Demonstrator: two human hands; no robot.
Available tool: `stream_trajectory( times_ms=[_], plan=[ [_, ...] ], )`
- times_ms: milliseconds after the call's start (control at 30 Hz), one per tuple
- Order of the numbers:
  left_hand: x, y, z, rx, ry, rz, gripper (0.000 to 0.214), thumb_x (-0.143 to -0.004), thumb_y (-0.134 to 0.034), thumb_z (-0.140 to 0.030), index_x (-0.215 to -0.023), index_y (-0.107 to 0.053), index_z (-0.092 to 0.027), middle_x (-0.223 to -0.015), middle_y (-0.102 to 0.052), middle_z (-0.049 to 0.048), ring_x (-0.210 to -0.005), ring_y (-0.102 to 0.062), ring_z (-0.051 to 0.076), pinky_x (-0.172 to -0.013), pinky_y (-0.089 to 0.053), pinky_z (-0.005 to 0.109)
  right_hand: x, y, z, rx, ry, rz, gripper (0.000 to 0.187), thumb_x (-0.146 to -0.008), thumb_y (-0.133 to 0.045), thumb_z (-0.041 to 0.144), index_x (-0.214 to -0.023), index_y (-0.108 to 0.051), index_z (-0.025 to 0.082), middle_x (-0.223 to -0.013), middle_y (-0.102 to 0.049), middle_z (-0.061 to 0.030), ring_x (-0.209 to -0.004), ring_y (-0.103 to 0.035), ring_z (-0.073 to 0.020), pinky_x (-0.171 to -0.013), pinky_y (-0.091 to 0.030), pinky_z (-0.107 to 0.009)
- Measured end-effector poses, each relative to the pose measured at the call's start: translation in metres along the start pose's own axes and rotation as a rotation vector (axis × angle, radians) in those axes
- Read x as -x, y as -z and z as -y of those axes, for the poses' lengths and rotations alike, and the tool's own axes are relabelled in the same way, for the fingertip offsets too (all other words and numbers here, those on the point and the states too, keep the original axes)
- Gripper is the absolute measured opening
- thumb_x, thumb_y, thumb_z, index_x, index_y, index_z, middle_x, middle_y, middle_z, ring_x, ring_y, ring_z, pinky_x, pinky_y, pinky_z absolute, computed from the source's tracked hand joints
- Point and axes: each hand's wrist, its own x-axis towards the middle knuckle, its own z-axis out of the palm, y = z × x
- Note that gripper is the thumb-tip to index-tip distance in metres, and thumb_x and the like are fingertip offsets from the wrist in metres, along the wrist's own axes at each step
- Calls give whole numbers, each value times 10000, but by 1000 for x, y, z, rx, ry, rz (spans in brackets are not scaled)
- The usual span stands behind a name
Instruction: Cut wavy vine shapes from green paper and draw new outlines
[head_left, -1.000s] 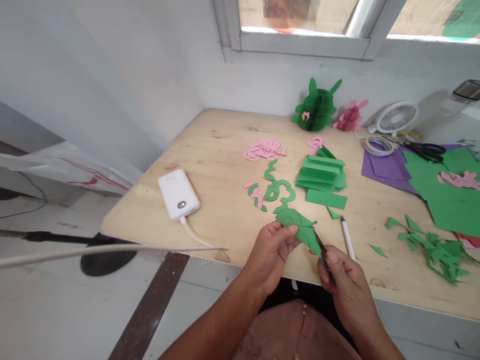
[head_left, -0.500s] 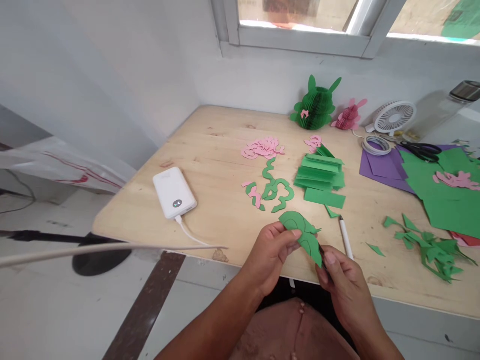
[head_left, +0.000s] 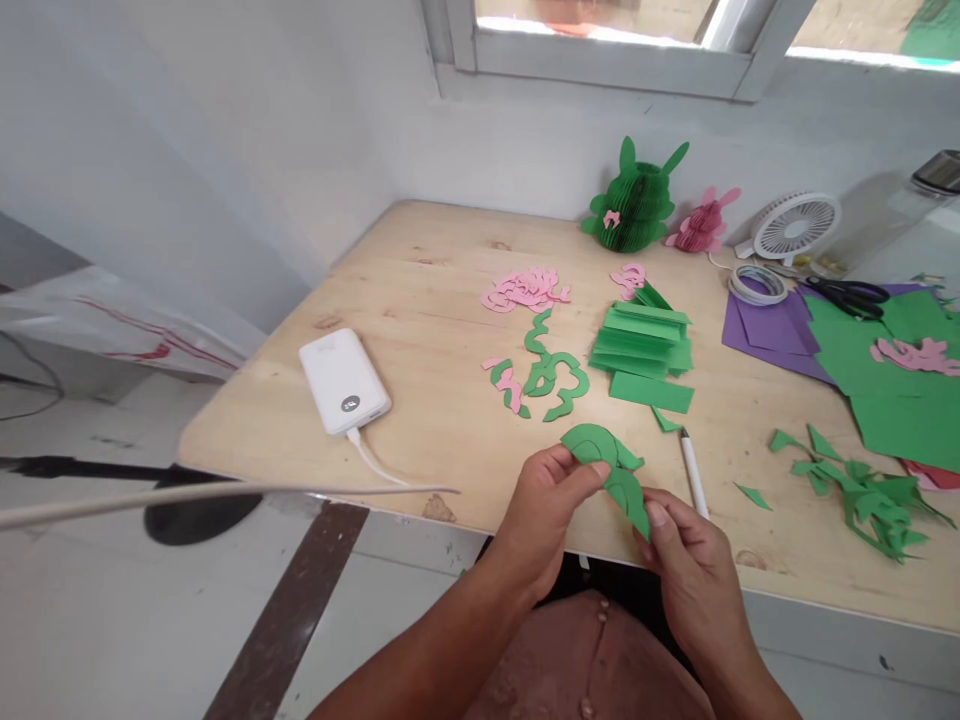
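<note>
My left hand (head_left: 544,510) pinches a curved green paper piece (head_left: 600,450) with a dark line drawn on it, just above the near edge of the wooden table (head_left: 420,330). My right hand (head_left: 686,560) is closed at the lower end of the paper, thumb against its edge. It grips small scissors that are almost hidden behind the paper and fingers. A white pen (head_left: 694,475) lies on the table just beyond my right hand.
Green curved cutouts (head_left: 555,375), pink cutouts (head_left: 525,290) and stacked green strips (head_left: 641,345) lie mid-table. A white power bank (head_left: 343,380) sits left. Paper rabbits (head_left: 636,205), a fan (head_left: 795,228), tape (head_left: 757,285), black scissors (head_left: 851,295), paper sheets (head_left: 900,390) and scraps (head_left: 862,495) fill the right.
The scissor blade seen at the paper's lower edge a second ago has slipped out of sight behind paper and fingers. Both hands stay at the paper, which has turned slightly.
</note>
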Motion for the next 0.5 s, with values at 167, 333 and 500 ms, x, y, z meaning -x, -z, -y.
stream_trajectory(
  times_ms=[167,333,500],
  plan=[
    [1,-3,3,22,-26,-45,109,-720,-704,-219,-788,-712,-134,-823,-724,70,-827,-653,199,-848,-441,312,1,-3,7,44,66,-37,343,-835,-586,503,-859,-722,188,-535,-408,26,-509,-337,-131,-460,-273,-243],
    [3,-5,9,37,-13,-88,141,-697,-731,-247,-782,-700,-139,-815,-717,66,-834,-647,200,-852,-433,312,1,-5,4,-38,28,-12,347,-851,-572,497,-871,-705,177,-537,-398,31,-499,-310,-117,-451,-248,-237],
    [3,-7,15,54,-20,-105,135,-702,-724,-254,-762,-689,-137,-817,-708,64,-837,-638,190,-858,-428,303,1,-6,3,-112,-11,1,344,-842,-583,514,-789,-645,179,-533,-360,45,-500,-263,-106,-446,-200,-234]
  ],
)
